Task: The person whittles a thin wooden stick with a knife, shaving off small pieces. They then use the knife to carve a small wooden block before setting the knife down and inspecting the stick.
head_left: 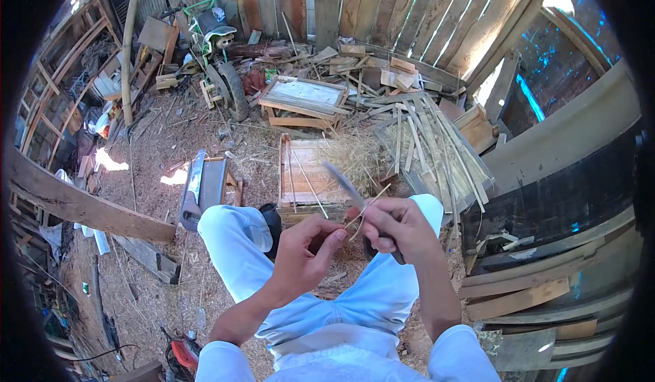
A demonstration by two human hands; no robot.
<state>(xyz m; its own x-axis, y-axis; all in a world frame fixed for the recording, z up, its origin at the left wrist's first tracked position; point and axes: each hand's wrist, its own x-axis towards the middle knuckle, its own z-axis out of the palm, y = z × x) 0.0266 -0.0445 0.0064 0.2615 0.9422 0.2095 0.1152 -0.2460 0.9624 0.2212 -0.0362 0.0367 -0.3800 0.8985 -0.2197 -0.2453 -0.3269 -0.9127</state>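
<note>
Gripping a knife (344, 185), the right hand (396, 228) is clenched round the handle, which its fingers hide almost wholly; only the blurred blade shows, slanting up and left. The left hand (303, 252) pinches a thin strip (377, 195), whose near end is lost between the fingers. The strip meets the blade above the person's lap. A crate (300, 170) lies on the floor (147, 170) just beyond the knees, with a bundle of slats (430, 143) near its right edge. Open sawdust spreads to the person's left, up to a plank (82, 204).
</note>
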